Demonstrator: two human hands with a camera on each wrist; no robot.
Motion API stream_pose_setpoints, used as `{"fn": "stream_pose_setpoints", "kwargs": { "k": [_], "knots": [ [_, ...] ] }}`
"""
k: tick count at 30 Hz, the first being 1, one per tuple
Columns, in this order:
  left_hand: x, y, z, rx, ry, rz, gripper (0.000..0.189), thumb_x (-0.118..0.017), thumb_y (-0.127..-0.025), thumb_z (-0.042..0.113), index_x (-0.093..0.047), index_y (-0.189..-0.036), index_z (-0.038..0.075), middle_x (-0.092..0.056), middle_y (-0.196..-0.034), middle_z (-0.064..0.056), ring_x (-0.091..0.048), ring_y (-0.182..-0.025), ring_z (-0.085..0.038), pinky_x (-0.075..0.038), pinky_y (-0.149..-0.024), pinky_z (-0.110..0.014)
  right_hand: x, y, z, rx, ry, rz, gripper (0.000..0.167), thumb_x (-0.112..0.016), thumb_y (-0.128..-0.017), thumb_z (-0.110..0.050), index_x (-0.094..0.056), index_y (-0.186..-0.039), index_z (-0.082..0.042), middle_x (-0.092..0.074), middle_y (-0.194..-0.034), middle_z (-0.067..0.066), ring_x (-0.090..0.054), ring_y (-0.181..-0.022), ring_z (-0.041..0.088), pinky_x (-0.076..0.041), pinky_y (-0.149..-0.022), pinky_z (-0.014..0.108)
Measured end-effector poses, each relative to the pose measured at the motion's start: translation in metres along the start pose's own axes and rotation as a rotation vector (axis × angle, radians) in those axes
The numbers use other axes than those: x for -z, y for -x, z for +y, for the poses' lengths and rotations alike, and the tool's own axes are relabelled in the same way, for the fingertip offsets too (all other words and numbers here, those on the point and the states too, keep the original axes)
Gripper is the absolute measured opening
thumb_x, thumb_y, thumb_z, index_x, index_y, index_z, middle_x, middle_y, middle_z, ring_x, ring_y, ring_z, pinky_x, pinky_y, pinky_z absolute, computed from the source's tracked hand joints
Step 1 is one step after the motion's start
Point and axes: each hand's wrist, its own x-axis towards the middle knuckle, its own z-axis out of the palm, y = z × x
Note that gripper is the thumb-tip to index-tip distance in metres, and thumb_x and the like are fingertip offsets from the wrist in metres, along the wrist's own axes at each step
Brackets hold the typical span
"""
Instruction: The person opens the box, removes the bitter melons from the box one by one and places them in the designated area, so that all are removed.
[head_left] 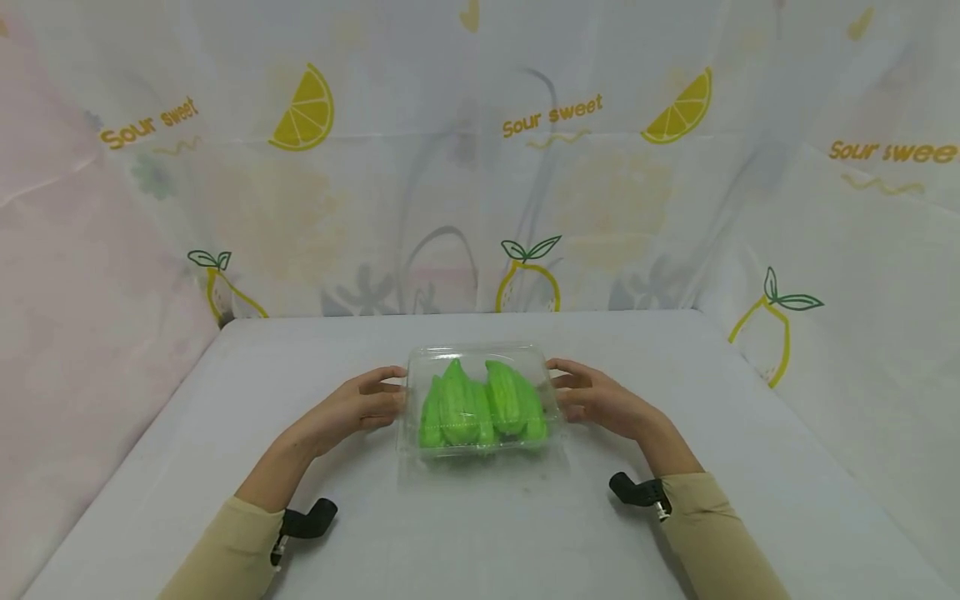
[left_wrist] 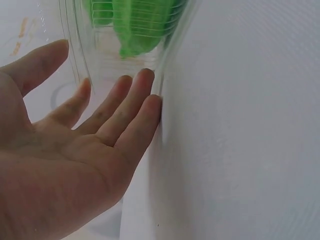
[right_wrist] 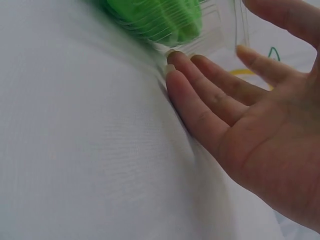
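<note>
A clear plastic clamshell box (head_left: 472, 353) sits on the table in the head view. Several bright green, ridged, pointed pieces (head_left: 459, 404), which look like fruit or vegetables, show through its lid. My left hand (head_left: 352, 408) is at the box's left side, fingers extended toward it. On the opposite side is my right hand (head_left: 603, 404), also with loosely straight fingers. Both wrist views show fingertips close to the box's side walls; whether they touch is hard to tell. Neither hand curls round the box, and the lower fingers lie along the tabletop.
A white cloth covers the table (head_left: 480, 533). Behind it and along both sides hang pale curtains (head_left: 420, 192) printed with lemons and lettering. Black wrist-worn camera mounts (head_left: 309, 518) stick out near both sleeve cuffs.
</note>
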Motion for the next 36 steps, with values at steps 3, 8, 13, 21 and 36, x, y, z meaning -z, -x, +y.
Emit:
{"fn": "stream_pose_setpoints", "kwargs": {
  "k": [3, 8, 13, 21, 36],
  "knots": [
    [0.0, 0.0, 0.0, 0.021, 0.0, -0.008, 0.07, -0.064, -0.096, 0.033, -0.028, -0.155, 0.02, -0.037, -0.156, -0.019, -0.052, -0.134, -0.028, -0.045, -0.112, -0.044, 0.002, 0.001, -0.001, -0.014, -0.004, -0.042, 0.065, -0.061, -0.097, -0.016, -0.028, -0.153, -0.018, -0.036, -0.152, 0.019, -0.056, -0.12, 0.022, -0.051, -0.094, 0.036],
    [-0.001, 0.002, 0.0, 0.043, -0.001, -0.034, 0.077, -0.066, -0.095, 0.03, -0.022, -0.158, 0.024, -0.033, -0.159, -0.018, -0.052, -0.134, -0.029, -0.046, -0.111, -0.043, 0.003, 0.002, -0.003, -0.034, -0.019, -0.05, 0.069, -0.063, -0.096, -0.015, -0.027, -0.154, -0.02, -0.038, -0.145, 0.016, -0.056, -0.114, 0.021, -0.053, -0.091, 0.037],
    [0.001, 0.004, 0.001, 0.067, 0.006, -0.092, 0.088, -0.07, -0.092, 0.026, -0.014, -0.16, 0.03, -0.023, -0.163, -0.017, -0.046, -0.139, -0.033, -0.045, -0.112, -0.043, 0.005, 0.004, -0.003, -0.058, -0.039, -0.108, 0.081, -0.064, -0.094, -0.011, -0.017, -0.157, -0.027, -0.037, -0.135, 0.012, -0.055, -0.099, 0.018, -0.054, -0.083, 0.035],
    [-0.002, 0.009, 0.008, 0.086, -0.063, -0.178, 0.107, -0.076, -0.088, 0.022, 0.003, -0.158, 0.038, -0.009, -0.166, -0.018, -0.026, -0.148, -0.045, -0.031, -0.118, -0.058, 0.002, 0.008, -0.008, -0.082, -0.016, -0.213, 0.11, -0.073, -0.085, -0.004, 0.002, -0.158, -0.038, -0.029, -0.145, 0.017, -0.049, -0.109, 0.022, -0.053, -0.092, 0.04],
    [-0.008, 0.005, 0.009, 0.06, -0.044, -0.121, 0.115, -0.081, -0.083, 0.018, 0.004, -0.159, 0.031, -0.014, -0.163, -0.024, -0.029, -0.145, -0.049, -0.044, -0.109, -0.051, -0.006, 0.003, -0.004, -0.027, -0.142, -0.193, 0.115, -0.08, -0.08, -0.003, 0.002, -0.156, -0.031, -0.047, -0.131, 0.011, -0.058, -0.103, 0.022, -0.053, -0.084, 0.037]
  ]
}}
